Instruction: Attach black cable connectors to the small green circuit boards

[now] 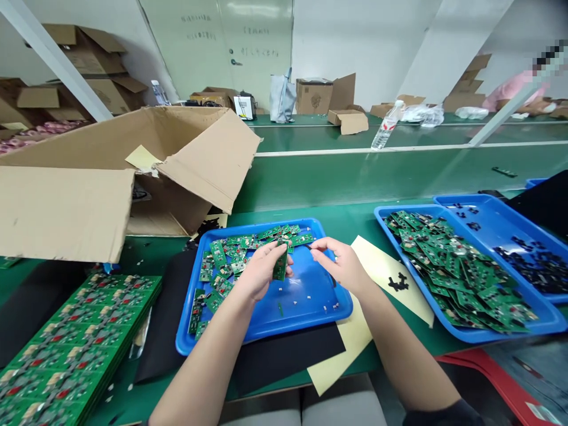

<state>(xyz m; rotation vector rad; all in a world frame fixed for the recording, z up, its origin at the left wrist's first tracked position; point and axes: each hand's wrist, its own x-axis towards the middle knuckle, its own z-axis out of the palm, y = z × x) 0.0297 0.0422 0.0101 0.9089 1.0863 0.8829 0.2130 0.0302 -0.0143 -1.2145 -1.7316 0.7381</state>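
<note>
My left hand [261, 269] is closed on a small green circuit board [280, 264], holding it upright over a blue tray [306, 305]. Several more small green boards [224, 260] lie in that tray's left and far part. My right hand [339, 263] hovers just to the right of the held board, fingers curled toward it in a pinch; whether anything is between the fingertips I cannot make out. Tiny loose pieces lie on the tray's bare floor under the hands.
A stack of large green board panels [71, 349] lies at the left. An open cardboard box [133, 165] stands behind the tray. At the right, one blue tray [461, 266] is heaped with green boards and another [510, 236] holds small black parts. Yellow paper [390, 272] and black sheets lie on the bench.
</note>
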